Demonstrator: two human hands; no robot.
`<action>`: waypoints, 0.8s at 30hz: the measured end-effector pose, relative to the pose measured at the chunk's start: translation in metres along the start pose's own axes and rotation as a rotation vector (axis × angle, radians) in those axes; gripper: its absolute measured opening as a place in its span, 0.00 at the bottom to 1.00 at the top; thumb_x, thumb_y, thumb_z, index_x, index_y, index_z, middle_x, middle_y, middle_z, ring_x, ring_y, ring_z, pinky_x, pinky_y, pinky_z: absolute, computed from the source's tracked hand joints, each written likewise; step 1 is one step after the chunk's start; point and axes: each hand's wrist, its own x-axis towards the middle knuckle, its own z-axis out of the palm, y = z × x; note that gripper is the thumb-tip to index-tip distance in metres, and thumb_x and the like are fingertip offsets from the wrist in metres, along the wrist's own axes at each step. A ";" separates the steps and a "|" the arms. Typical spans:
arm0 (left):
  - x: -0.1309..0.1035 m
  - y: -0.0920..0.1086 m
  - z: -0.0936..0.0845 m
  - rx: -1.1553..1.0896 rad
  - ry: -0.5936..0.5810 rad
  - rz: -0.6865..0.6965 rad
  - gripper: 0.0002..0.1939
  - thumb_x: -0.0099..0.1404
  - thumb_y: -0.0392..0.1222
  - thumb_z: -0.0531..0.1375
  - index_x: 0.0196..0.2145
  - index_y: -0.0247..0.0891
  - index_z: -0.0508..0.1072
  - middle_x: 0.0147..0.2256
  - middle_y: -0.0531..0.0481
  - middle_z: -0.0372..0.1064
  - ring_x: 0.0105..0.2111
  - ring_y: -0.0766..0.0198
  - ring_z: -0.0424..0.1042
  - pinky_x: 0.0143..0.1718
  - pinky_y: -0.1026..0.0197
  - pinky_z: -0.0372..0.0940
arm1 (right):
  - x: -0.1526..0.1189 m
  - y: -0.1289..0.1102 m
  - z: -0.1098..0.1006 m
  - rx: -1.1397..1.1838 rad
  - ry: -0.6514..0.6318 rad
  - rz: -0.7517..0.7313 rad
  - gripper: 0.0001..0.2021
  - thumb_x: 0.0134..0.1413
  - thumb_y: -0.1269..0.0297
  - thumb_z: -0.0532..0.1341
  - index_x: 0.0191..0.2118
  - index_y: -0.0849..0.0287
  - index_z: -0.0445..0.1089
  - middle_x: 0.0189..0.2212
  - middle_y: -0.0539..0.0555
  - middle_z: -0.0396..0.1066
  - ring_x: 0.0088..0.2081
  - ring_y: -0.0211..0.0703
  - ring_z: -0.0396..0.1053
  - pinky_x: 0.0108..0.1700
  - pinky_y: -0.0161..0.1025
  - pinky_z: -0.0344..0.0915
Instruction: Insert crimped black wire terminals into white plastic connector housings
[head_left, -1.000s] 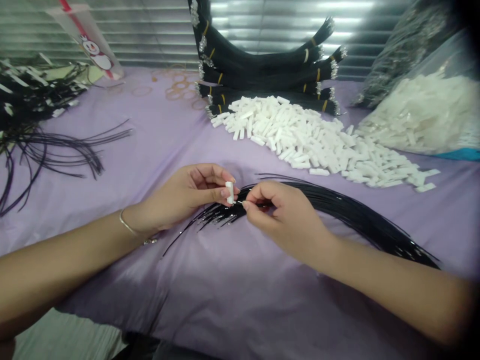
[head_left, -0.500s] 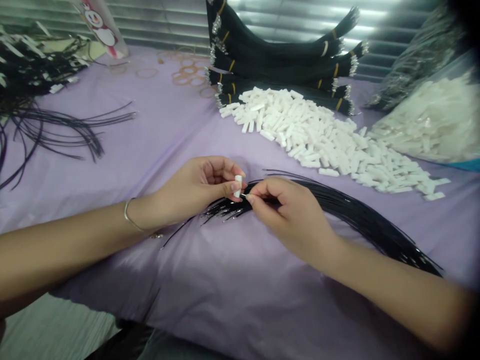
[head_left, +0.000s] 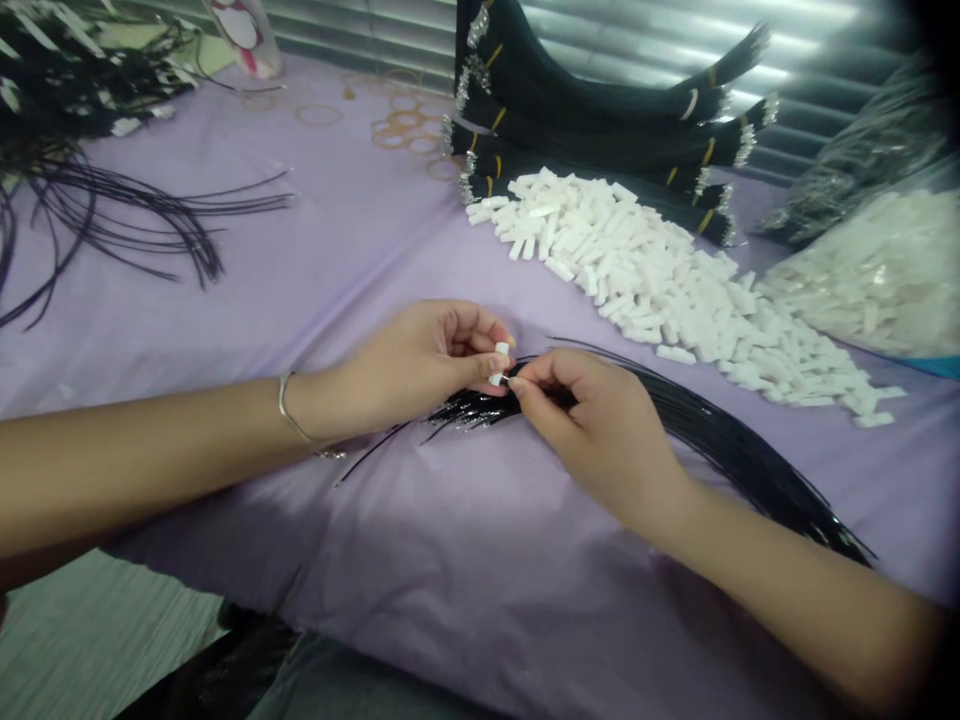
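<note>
My left hand (head_left: 442, 350) pinches a small white connector (head_left: 502, 352) between thumb and fingers. Beside it, my right hand (head_left: 600, 420) is closed on a thin wire, whose metal tip (head_left: 506, 379) is at the lower end of the connector. Whether the tip is inside cannot be made out. Under and behind both hands lies a long bundle of black wires (head_left: 720, 435), its tips fanned out below my left fingers. A heap of white connectors (head_left: 637, 260) spreads beyond my right hand.
Tied black wire bundles (head_left: 600, 130) are stacked at the back by the blinds. A clear bag of white pieces (head_left: 885, 270) stands at the right. Rubber bands (head_left: 405, 128), a bottle (head_left: 244, 35) and loose black wires (head_left: 150, 215) lie or stand left on the purple cloth (head_left: 465, 540).
The view has shifted, so most things appear further right. The connector in my left fingers and the wire tip in my right are closer together, and the connector is tilted slightly differently.
</note>
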 end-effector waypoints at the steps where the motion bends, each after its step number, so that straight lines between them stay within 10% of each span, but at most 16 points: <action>1: 0.000 0.000 0.000 0.003 -0.008 -0.003 0.03 0.58 0.30 0.59 0.33 0.30 0.67 0.27 0.52 0.68 0.27 0.73 0.69 0.32 0.71 0.67 | 0.000 0.000 0.000 -0.001 0.001 0.002 0.05 0.54 0.70 0.57 0.28 0.61 0.67 0.24 0.49 0.67 0.27 0.34 0.62 0.30 0.33 0.56; 24: -0.001 -0.004 -0.004 0.090 -0.056 0.109 0.04 0.59 0.32 0.58 0.34 0.32 0.66 0.28 0.53 0.67 0.28 0.73 0.68 0.32 0.70 0.65 | 0.002 0.000 0.000 -0.007 -0.025 -0.031 0.05 0.53 0.71 0.58 0.27 0.61 0.67 0.24 0.48 0.67 0.28 0.32 0.62 0.32 0.31 0.57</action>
